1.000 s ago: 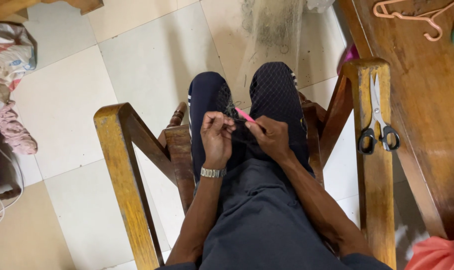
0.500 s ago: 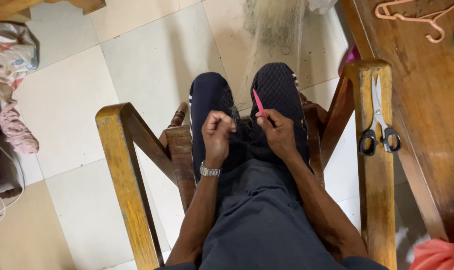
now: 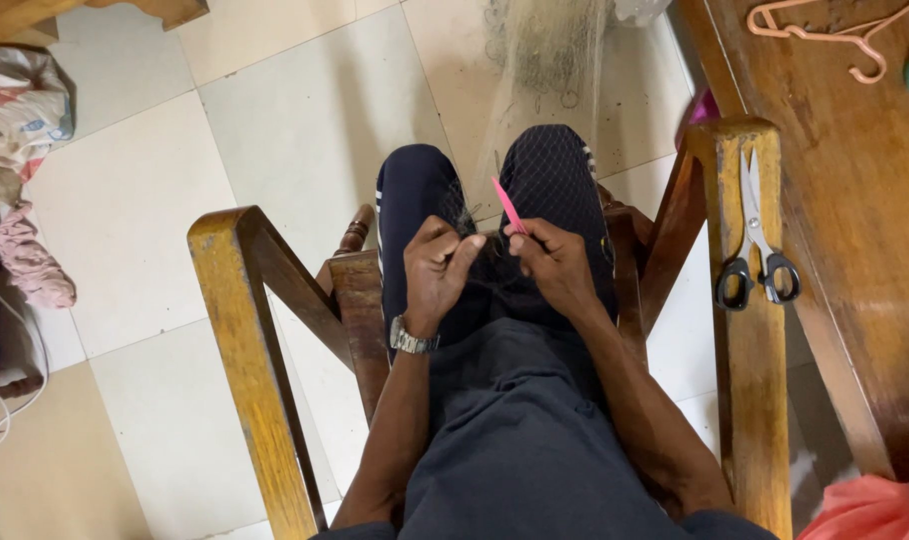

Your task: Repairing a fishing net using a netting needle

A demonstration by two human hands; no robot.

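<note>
I sit in a wooden armchair with a fine pale fishing net [image 3: 550,60] draped over my dark-trousered knees and trailing onto the tiled floor. My left hand [image 3: 437,268], with a metal watch on its wrist, pinches the net's mesh above my lap, fingers closed. Close beside it, my right hand [image 3: 555,262] grips a thin pink netting needle [image 3: 508,205] whose tip points up and away from me. The two hands nearly touch over the net.
Black-handled scissors [image 3: 757,250] lie on the chair's right armrest [image 3: 750,400]. A wooden table [image 3: 855,200] stands at the right with a pink hanger [image 3: 825,30] on it. The left armrest [image 3: 245,350] slopes away. Cloth bundles [image 3: 20,150] pile at the left edge.
The pink needle has swung from lying flat between my hands to pointing upward, and my right hand has drawn closer to the left. My left hand has kept its hold on the mesh.
</note>
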